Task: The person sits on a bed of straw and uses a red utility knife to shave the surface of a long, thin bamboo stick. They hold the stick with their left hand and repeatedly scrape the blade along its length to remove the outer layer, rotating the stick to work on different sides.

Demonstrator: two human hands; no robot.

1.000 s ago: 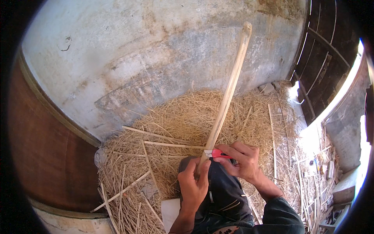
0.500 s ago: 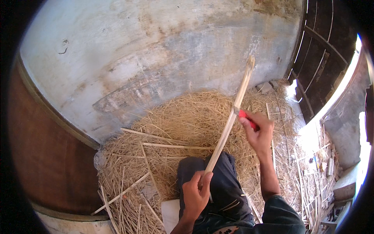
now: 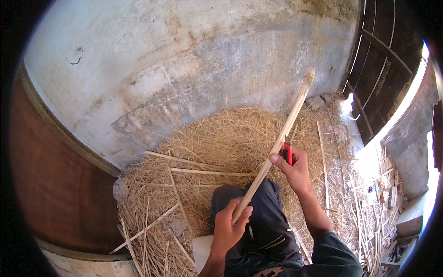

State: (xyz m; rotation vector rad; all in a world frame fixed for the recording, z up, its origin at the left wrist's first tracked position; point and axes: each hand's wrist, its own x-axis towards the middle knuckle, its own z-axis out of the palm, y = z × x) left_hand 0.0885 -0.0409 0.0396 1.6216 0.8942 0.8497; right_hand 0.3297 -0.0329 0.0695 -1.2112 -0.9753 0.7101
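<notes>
My left hand [image 3: 230, 227] is closed around the lower end of a long pale wooden stick [image 3: 290, 121], above my knee. The stick slants up and to the right, and its far end reaches in front of the wall. My right hand [image 3: 294, 170] grips a red-handled knife [image 3: 289, 153] beside the middle of the stick. The thumb of that hand rests against the wood. Little of the knife's blade shows behind the stick.
Thin shavings [image 3: 230, 134] cover the floor ahead. Several pale strips [image 3: 212, 172] lie on them, with more strips [image 3: 369, 235] at the right. A stained wall [image 3: 184, 69] rises in front. A brown panel [image 3: 64, 180] stands at the left, and a dark door [image 3: 385, 60] at the right.
My right hand has drawn the knife nearer along the stick, and its thumb now touches the wood. The stick's far end has shifted right. My left hand keeps its hold.
</notes>
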